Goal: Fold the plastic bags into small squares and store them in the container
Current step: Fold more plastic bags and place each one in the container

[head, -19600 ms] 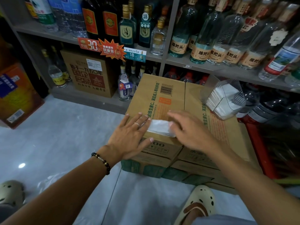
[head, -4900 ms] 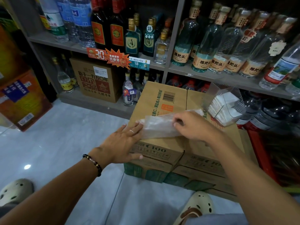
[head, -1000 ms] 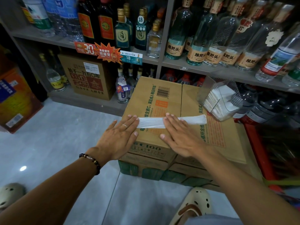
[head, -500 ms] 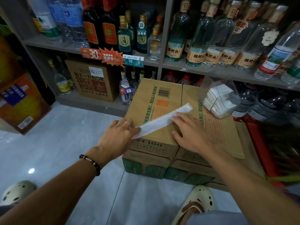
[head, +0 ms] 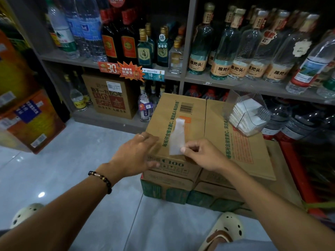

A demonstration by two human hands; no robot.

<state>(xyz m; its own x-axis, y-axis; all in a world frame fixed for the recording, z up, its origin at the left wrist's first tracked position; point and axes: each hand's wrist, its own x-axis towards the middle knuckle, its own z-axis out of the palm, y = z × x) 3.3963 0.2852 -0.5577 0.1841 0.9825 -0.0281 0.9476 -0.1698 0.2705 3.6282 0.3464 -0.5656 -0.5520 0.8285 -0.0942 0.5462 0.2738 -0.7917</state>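
Since half a second ago the folded plastic bag [head: 177, 136] has swung round: it lay slantwise across the box then, and now I see it as a narrow white strip running straight away from me, lengthwise on top of the cardboard box [head: 197, 127]. My right hand [head: 203, 154] has come in to the strip's near end and pinches its near right corner between thumb and curled fingers; the strip stretches forward from that pinch. My left hand [head: 135, 154] sits just to the left of the strip, apart from it now, fingers relaxed and slightly spread, its palm over the box's near left corner and the thumb down against the front face. I think the fingertips are resting on the cardboard, though from this angle I cannot be sure they touch. A beaded bracelet [head: 101, 180] rings the left wrist.

Beyond the right hand and off to its right, the clear container [head: 248, 113] stands tilted on the far right part of the box top, with a stack of white folded squares inside it. Past both hands rise the shelves [head: 184, 75] of glass bottles. Below my forearms, a cream clog [head: 224, 230] shows on the pale floor.
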